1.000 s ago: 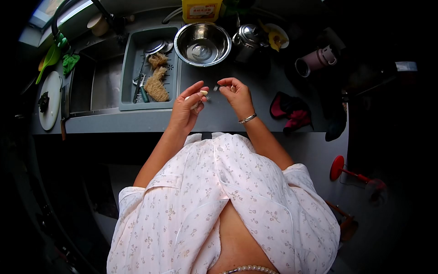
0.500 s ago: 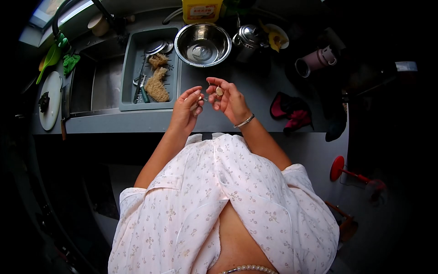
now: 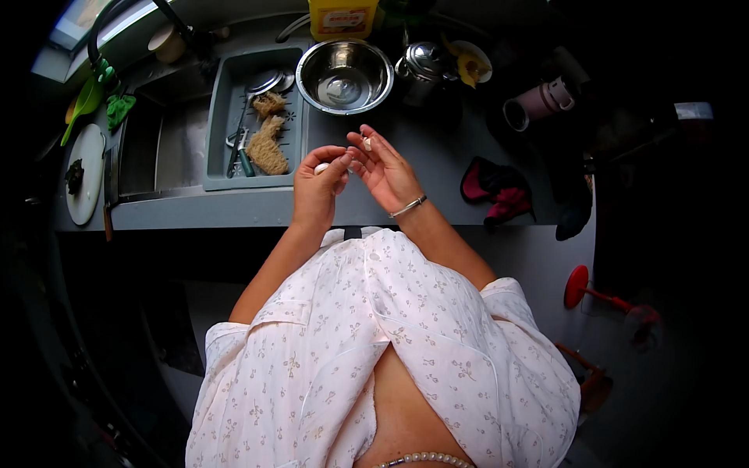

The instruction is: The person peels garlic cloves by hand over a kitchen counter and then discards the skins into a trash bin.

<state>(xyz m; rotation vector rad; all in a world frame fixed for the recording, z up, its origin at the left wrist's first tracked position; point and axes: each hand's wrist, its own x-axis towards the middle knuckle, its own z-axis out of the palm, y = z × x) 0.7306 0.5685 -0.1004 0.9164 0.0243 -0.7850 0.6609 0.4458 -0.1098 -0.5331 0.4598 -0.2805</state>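
Note:
Fingers of my left hand (image 3: 320, 183) are curled round a small whitish piece (image 3: 321, 168) that looks like a garlic clove. My right hand (image 3: 388, 175), with a bracelet at the wrist, is turned palm up and grips another small pale piece (image 3: 367, 143) between thumb and fingers. The fingertips of both hands meet or nearly meet above the grey counter (image 3: 460, 140). Just beyond them stands a shiny metal bowl (image 3: 345, 76). What lies between the fingertips is too small to make out.
Left of the hands, a grey tray (image 3: 222, 117) holds brown scrubbers and tools beside the sink (image 3: 179, 148). A white oval plate (image 3: 87, 191) lies far left. Behind are a yellow container (image 3: 342, 19) and metal pot (image 3: 425, 61); a dark red cloth (image 3: 509, 204) lies right.
My right hand has turned palm up and moved left, its pale piece now near the fingertips. My left hand has rotated, its back more visible, and the two hands have come together.

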